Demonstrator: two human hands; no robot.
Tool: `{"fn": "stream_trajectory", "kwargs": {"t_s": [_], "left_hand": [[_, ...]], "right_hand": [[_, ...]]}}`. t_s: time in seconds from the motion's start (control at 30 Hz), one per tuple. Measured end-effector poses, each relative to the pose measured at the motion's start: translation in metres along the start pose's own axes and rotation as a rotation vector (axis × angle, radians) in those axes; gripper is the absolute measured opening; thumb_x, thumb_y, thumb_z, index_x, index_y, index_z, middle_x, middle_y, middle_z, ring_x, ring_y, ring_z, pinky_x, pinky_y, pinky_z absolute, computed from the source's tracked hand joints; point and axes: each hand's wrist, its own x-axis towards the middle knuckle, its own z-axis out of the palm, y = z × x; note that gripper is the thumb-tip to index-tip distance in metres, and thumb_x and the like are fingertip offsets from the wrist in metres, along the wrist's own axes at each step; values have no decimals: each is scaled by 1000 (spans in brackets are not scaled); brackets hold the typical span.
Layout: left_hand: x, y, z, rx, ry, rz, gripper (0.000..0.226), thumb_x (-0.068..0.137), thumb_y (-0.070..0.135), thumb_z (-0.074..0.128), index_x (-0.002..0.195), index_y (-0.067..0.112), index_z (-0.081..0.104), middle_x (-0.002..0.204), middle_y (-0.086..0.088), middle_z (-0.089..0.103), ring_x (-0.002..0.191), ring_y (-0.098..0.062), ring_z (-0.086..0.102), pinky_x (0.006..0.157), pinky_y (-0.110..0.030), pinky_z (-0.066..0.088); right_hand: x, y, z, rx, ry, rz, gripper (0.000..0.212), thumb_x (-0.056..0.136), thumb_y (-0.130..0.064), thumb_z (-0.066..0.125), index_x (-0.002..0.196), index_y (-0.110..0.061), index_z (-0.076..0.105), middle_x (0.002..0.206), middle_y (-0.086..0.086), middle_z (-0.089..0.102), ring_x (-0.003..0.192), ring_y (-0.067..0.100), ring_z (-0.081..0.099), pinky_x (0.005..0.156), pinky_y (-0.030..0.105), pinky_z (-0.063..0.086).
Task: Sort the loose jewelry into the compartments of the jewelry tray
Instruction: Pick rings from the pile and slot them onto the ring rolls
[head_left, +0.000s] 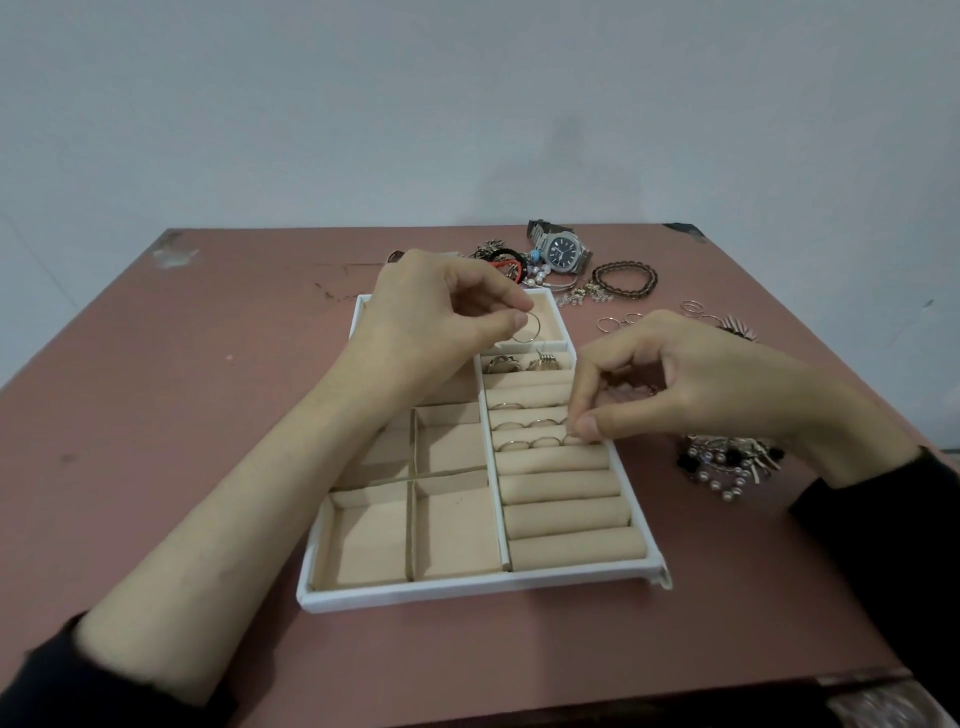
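A white jewelry tray (467, 590) with beige lining lies in the middle of the table. Its right side holds ring rolls (563, 512), and several rings (530, 434) sit in the upper slots. My left hand (441, 317) hovers over the tray's far end and pinches a thin hoop ring (529, 328) between thumb and forefinger. At the right edge of the ring rolls, my right hand (675, 384) pinches a small ring (573, 435) against a slot. Two chunkier pieces (519, 362) lie in the top slot.
Loose jewelry lies beyond and right of the tray: a steel watch (561, 252), a dark bead bracelet (626, 280), thin rings (618, 322), a pearl and black bead cluster (727, 465), and a tangle with red cord (506, 262). The table's near edge runs along the bottom.
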Motion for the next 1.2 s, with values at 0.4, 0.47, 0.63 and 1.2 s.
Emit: {"fn": "stream_trajectory", "kwargs": {"t_s": [0.4,0.47,0.63,1.2], "left_hand": [[-1,1,0,10,0,-11,9,76,11,73,83,17,74,72,-1,70,61,-3,59,66,-16,49],[-3,3,-1,-3,-3,-24,10,76,10,73,84,17,74,72,0,70,61,-4,60,68,-17,49],[-17,11,-9,-74,-26,-52,13,75,14,75,85,23,74,71,4,73,67,-2,66,71,-16,51],[-71,42,-15,351,-295,19,11,74,19,75,80,28,77,78,16,70,84,3,56,74,-12,43]], "right_hand": [[0,6,-1,27,-7,0,8,78,-7,71,73,-12,68,51,-10,45,48,2,37,50,11,32],[1,8,-2,85,47,-2,9,82,-6,68,74,-10,65,50,-9,48,45,2,39,47,13,32],[7,13,1,160,237,14,14,86,-8,61,76,3,61,50,7,46,40,13,34,42,20,27],[12,23,4,175,426,-1,27,86,-31,62,81,-4,65,50,6,41,51,24,30,50,30,26]]}}
